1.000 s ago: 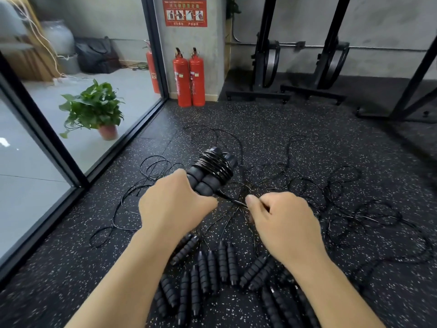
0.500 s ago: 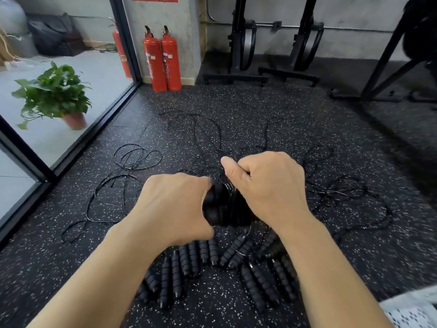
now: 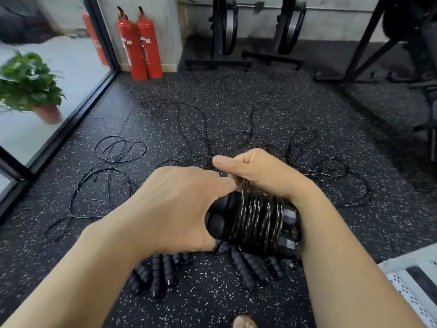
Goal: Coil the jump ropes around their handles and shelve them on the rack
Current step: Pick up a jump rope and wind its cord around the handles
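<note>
Bare speckled black rubber floor (image 3: 236, 91) lay open across the upper middle of the frame, between the loose thin black rope cords (image 3: 118, 150) and the black steel rack stands (image 3: 223, 24) at the top. Two red fire extinguishers (image 3: 147, 46) blocked the upper left beside the black-framed glass wall (image 3: 71, 124). Ridged black foam handles (image 3: 163, 268) crowded the lower centre. The left hand (image 3: 170, 204), the right hand (image 3: 260, 171) and their cord-wound black handle bundle (image 3: 255, 221) filled the middle.

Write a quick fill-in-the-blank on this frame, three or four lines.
The left hand and right hand hold a coiled jump rope of ____ colour.
The loose handles lie on the ____.
Two ____ fire extinguishers stand at the wall.
The potted plant is on the person's ____ side.
Missing: black; floor; red; left.
</note>
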`<act>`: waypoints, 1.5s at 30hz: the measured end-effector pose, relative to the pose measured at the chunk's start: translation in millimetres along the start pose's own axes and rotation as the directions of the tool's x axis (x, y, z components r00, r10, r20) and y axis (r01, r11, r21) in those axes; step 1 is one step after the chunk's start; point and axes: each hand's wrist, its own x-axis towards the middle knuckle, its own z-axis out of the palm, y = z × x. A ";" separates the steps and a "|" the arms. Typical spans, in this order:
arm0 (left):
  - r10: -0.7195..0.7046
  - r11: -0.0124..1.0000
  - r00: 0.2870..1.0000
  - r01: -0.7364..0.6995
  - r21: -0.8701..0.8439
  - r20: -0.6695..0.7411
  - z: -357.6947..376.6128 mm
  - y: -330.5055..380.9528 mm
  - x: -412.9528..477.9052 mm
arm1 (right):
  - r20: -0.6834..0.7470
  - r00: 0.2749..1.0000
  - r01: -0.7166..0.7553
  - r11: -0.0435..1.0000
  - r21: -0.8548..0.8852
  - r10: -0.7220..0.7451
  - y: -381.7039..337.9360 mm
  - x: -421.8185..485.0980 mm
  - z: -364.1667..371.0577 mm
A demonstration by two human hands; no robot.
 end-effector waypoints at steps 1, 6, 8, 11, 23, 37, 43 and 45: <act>-0.001 1.000 1.000 0.000 -0.030 -0.002 -0.7 1.4 -0.2 | 0.049 0.998 -0.039 0.998 0.042 0.037 1.4 0.6 0.5; -0.046 0.987 0.999 0.044 -0.152 -0.012 -5.1 0.0 -1.2 | 0.044 0.995 -0.094 0.985 0.147 0.089 1.3 11.6 10.6; -0.074 0.984 0.997 0.072 -0.164 -0.008 -5.2 -2.2 -1.6 | 0.051 0.995 -0.097 0.976 0.195 0.089 -0.1 13.5 10.2; -0.110 0.964 0.994 0.109 -0.242 0.010 -8.3 -2.3 -2.5 | 0.021 0.997 -0.072 0.959 0.274 0.069 18.2 16.9 20.3; -0.584 0.711 0.812 0.499 -0.496 -0.020 -2.3 -56.6 -8.6 | -0.273 0.961 -0.084 0.987 -0.138 0.044 5.0 20.8 51.3; -0.766 0.582 0.635 0.622 -0.525 -0.097 3.1 -75.9 -17.1 | -0.129 0.983 0.050 0.864 -0.501 -0.131 -31.9 -4.2 64.7; -0.798 0.595 0.580 0.719 -0.358 -0.163 2.4 -70.9 -13.8 | -0.136 0.968 0.051 0.697 -0.715 -0.210 -46.0 -21.4 64.9; -0.794 0.608 0.574 0.753 -0.254 -0.200 1.3 -69.4 -12.6 | -0.159 0.944 0.072 0.650 -0.756 -0.289 -54.5 -27.6 63.9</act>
